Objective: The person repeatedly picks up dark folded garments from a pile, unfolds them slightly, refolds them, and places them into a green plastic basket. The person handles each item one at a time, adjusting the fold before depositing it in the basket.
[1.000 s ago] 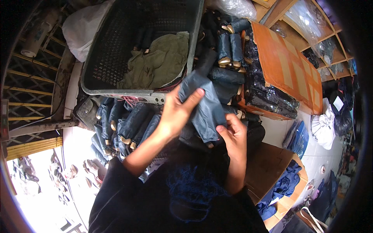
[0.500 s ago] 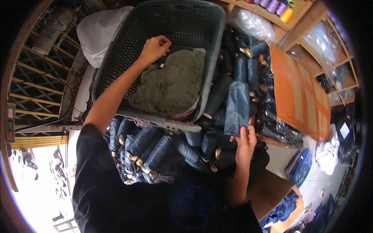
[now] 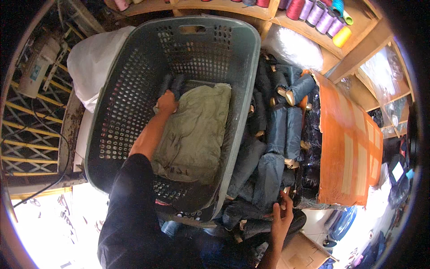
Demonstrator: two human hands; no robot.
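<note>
Thread spools (image 3: 317,14) line a wooden shelf (image 3: 286,22) above an orange board (image 3: 347,148).

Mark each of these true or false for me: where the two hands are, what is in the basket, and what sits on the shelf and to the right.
1. The left hand is inside the grey basket. True.
2. The basket holds only dark rolls. False: a large olive-green cloth lies in it, with dark rolls at the far end.
3. The right hand rests on the denim rolls beside the basket. True.
4. The right hand is holding a thread spool. False: the thread spools stand on the wooden shelf at the top, far from either hand.
5. An orange board lies right of the denim rolls. True.
</note>
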